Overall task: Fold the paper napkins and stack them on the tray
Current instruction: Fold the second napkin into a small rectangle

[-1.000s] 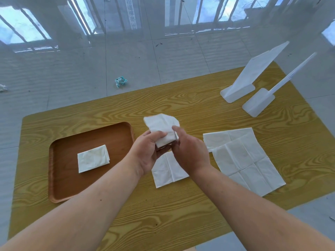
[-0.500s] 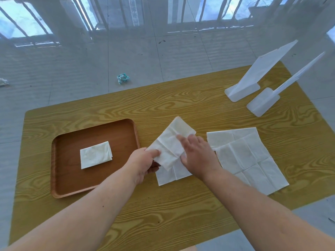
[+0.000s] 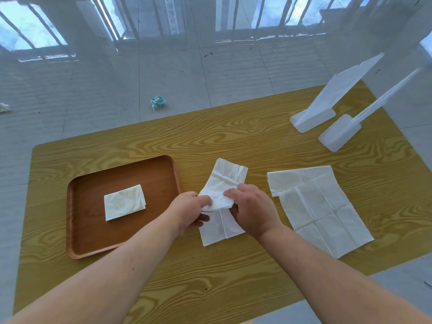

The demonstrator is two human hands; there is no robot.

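Head view: both hands pinch one napkin (image 3: 224,181) at its near end, left hand (image 3: 190,210), right hand (image 3: 253,210). Long axis runs toward 1 o'clock. Tray (image 3: 79,242) lies at 9 o'clock, nearer my left.

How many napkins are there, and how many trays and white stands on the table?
Napkins: 5 (folded one on tray, one in the hands, one beneath it, two at right)
Trays: 1
White stands: 2
Total: 8
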